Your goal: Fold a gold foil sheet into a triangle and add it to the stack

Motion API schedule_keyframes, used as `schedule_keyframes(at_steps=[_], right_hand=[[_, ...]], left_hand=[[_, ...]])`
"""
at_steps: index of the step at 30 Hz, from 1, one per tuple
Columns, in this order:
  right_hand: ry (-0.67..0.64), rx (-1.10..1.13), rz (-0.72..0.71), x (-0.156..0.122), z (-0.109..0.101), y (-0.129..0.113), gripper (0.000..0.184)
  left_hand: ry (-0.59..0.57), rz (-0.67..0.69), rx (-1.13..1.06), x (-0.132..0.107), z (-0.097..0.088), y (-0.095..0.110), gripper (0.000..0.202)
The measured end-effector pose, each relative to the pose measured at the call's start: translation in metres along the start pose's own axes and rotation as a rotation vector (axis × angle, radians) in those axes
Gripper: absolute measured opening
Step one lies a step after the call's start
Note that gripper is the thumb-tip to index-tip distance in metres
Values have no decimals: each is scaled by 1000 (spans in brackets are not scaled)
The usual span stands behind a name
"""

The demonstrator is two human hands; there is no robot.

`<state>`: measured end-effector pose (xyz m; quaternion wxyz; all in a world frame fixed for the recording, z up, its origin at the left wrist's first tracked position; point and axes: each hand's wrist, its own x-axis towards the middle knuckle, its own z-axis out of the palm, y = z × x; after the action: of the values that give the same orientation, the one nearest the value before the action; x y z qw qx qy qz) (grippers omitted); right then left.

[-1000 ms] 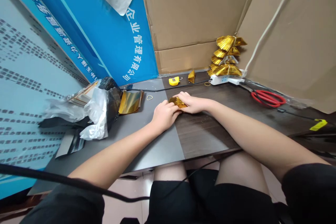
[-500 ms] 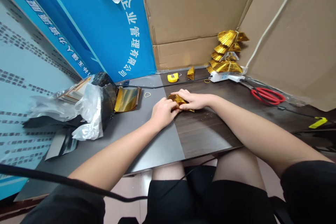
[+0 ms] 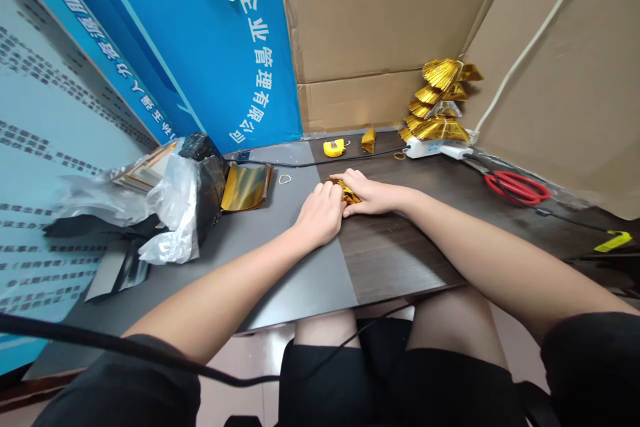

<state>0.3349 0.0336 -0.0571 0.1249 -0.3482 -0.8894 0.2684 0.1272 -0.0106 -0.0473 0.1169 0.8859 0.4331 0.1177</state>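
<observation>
A pleated piece of gold foil paper [image 3: 351,195] lies on the desk between my hands, mostly covered by them. My left hand [image 3: 323,210] is closed over its left end, the fingers curled and the back of the hand turned up. From the other side my right hand [image 3: 367,192] grips it, fingers along the far edge and thumb on the near edge. Left of my hands is a stack of flat gold foil sheets [image 3: 246,188], with a pale rubber band [image 3: 285,179] beside it.
Folded gold foil fans [image 3: 440,103] are piled on a white power strip [image 3: 425,148] at the back right. A yellow tape measure [image 3: 334,147] and a small gold fold [image 3: 369,140] lie behind my hands. Red-handled scissors [image 3: 517,188] are rightward; plastic bags [image 3: 177,207] leftward.
My left hand has turned further over the foil, and its fingers now cover more of the left end. The right hand keeps hold. The view has shifted slightly.
</observation>
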Motion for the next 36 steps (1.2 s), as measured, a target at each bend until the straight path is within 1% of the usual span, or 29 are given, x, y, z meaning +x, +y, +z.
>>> schedule_keyframes(at_steps=[3,6,9,11,15,17,20,24,26,31,34,36], right_hand=[[5,-15,0,-1,-1,1,85],[8,-24,-3,-3,-1,1,76],[7,-31,-3,-4,-2,0,74],[4,-39,-3,-4,-3,-1,72],[1,-61,-11,-3,-4,-6,72],[1,-70,-22,-2,-3,-8,73],[2,-74,-44,-1,0,-8,73],[24,-64,-62,-3,3,-2,86],[35,-58,-65,-4,4,1,90],[43,-42,-63,-6,2,1,81],[27,-41,-52,-6,2,0,80],[19,-46,-38,-5,3,0,86]], left_hand=[[-5,37,-47,-1,1,-2,19],[-5,51,-103,-1,2,-6,28],[12,28,-158,1,1,-12,36],[23,-6,-184,1,2,-15,45],[14,-82,-200,2,6,-16,71],[-12,-96,-201,3,8,-16,76],[-53,-100,-193,4,9,-14,75],[-65,-112,-157,3,3,-16,78],[-66,-105,-130,3,-2,-19,78],[-116,-65,-67,3,-10,-25,57],[-134,-67,-27,3,-10,-24,54],[-139,-71,-8,2,-10,-22,56]])
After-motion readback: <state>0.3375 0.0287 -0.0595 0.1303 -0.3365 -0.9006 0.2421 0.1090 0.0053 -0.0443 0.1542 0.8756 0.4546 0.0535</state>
